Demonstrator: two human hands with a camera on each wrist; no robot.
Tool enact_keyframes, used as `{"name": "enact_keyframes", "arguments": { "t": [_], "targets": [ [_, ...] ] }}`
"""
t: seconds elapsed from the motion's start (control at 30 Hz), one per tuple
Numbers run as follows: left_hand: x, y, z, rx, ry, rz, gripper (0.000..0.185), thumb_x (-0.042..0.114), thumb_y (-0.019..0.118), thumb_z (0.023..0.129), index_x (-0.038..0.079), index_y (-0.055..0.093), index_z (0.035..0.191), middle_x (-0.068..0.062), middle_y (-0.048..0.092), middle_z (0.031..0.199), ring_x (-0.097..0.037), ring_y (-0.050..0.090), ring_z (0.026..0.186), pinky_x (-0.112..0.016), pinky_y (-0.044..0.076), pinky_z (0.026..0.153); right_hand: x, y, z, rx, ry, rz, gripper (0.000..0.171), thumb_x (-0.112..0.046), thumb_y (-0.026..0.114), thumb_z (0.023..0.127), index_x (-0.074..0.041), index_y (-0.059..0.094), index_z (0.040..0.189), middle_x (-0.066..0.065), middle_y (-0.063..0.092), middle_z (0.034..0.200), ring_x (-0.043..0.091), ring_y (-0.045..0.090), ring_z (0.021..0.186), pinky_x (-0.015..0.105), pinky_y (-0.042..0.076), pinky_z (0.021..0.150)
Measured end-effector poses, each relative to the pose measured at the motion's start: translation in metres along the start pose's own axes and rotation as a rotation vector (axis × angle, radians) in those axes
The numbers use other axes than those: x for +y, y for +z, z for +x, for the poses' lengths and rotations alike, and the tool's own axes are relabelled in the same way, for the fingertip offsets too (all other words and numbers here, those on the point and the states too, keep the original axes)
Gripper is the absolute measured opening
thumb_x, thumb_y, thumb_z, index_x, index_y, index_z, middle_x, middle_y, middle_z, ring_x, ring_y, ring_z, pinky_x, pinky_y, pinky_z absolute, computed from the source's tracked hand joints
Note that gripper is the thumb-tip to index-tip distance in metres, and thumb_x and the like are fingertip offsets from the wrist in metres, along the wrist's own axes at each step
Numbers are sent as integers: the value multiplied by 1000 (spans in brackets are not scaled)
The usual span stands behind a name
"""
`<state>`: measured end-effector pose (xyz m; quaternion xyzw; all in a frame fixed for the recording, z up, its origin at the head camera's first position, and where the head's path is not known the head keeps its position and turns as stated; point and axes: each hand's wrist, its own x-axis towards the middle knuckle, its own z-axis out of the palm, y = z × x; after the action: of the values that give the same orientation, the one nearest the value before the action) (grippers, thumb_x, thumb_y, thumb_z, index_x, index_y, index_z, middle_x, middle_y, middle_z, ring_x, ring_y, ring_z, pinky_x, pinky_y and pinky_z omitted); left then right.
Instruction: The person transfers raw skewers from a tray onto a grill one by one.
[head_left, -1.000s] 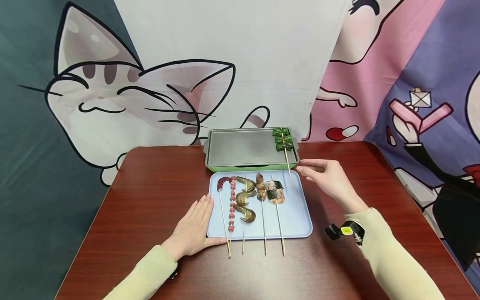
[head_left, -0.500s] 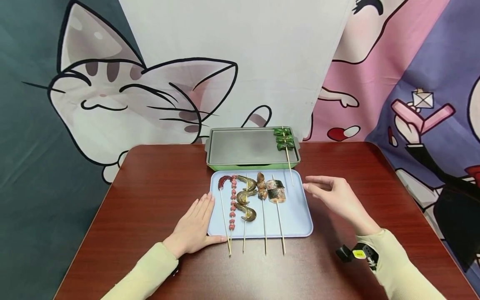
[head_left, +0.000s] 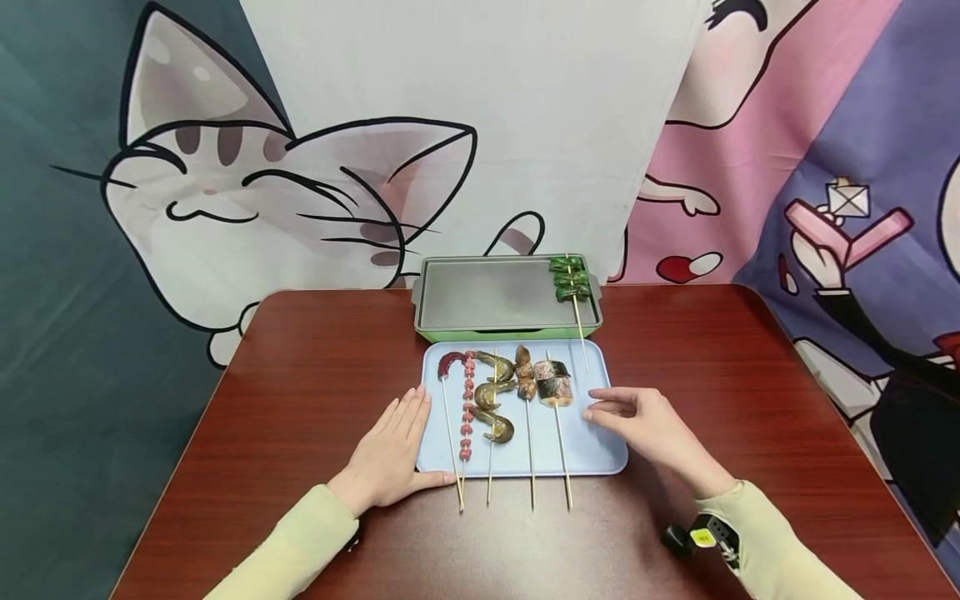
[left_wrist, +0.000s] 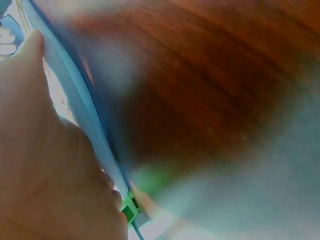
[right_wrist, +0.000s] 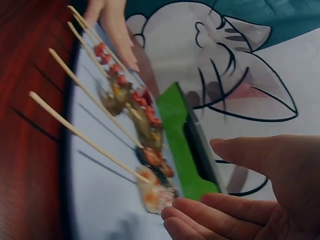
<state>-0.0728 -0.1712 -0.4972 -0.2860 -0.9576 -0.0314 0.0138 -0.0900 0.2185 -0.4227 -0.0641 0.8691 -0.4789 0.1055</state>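
Observation:
My left hand lies along the left edge of a light blue tray, fingers straight and thumb at its front edge. Over the tray's right part hovers my right hand, fingers loosely bent and holding nothing. Its fingertips are just right of a fish skewer; the right wrist view shows the fish piece close by them. Further left on the tray lie a brown meat-like skewer, a shrimp skewer, a skewer of small red pieces and a dark red tentacle skewer.
Behind the tray stands a green grill with a grey plate. A green pepper skewer rests on its right end, the stick reaching over the tray. Several skewer sticks jut past the tray's front edge. A brown wooden table carries everything.
My right hand has moved from beside the grill's right front corner, first rightward, then toward me and left over the tray. The left hand stays put.

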Motion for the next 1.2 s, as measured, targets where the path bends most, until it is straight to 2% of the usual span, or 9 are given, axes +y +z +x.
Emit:
{"name": "enact_keyframes", "arguments": {
  "t": [0.1,0.3,0.4,0.57,0.7,0.87,1.2],
  "targets": [
    [0,0,0,3,3,5,117,84,42,88,-11,29,155,-27,23,162,-36,20,151,-46,18,122,4,9,-1,-27,-2,17,49,-24,81,90,8,68,124,9,77,99,18,73,92,24,55,75],
    [0,0,0,-1,4,9,117,85,41,88,-11,28,155,-27,23,162,-36,20,151,-47,18,121,13,21,-2,-106,28,131,52,-19,80,90,15,63,126,12,76,94,28,74,79,33,60,69],
    [1,-1,1,-11,0,1,117,84,42,88,-11,28,155,-26,22,163,-36,20,151,-47,18,121,16,27,-3,-122,49,156,52,-19,80,89,15,64,125,11,77,92,28,74,77,34,61,69],
    [2,-3,0,-27,-11,-25,116,83,45,88,-11,27,155,-26,22,163,-36,18,152,-47,17,122,22,37,-2,-130,82,173,48,-15,81,86,13,66,122,10,76,87,26,73,74,34,61,67],
    [2,-3,0,-20,-7,-17,116,83,46,88,-11,27,155,-26,22,163,-36,19,151,-47,17,122,27,45,-1,-122,99,174,46,-11,82,83,12,68,119,8,75,82,19,71,70,29,59,65],
    [1,-2,0,-13,-4,-8,116,83,44,88,-11,28,155,-26,22,163,-36,19,151,-46,17,122,29,52,-1,-122,74,163,48,-6,82,80,15,65,119,8,75,80,14,67,68,24,55,62],
    [1,1,0,-7,0,4,116,84,43,89,-11,27,155,-26,23,163,-36,19,151,-47,18,122,29,54,-3,-120,47,177,46,-3,79,81,17,64,120,10,75,82,12,67,70,23,54,63]
  ]
}}
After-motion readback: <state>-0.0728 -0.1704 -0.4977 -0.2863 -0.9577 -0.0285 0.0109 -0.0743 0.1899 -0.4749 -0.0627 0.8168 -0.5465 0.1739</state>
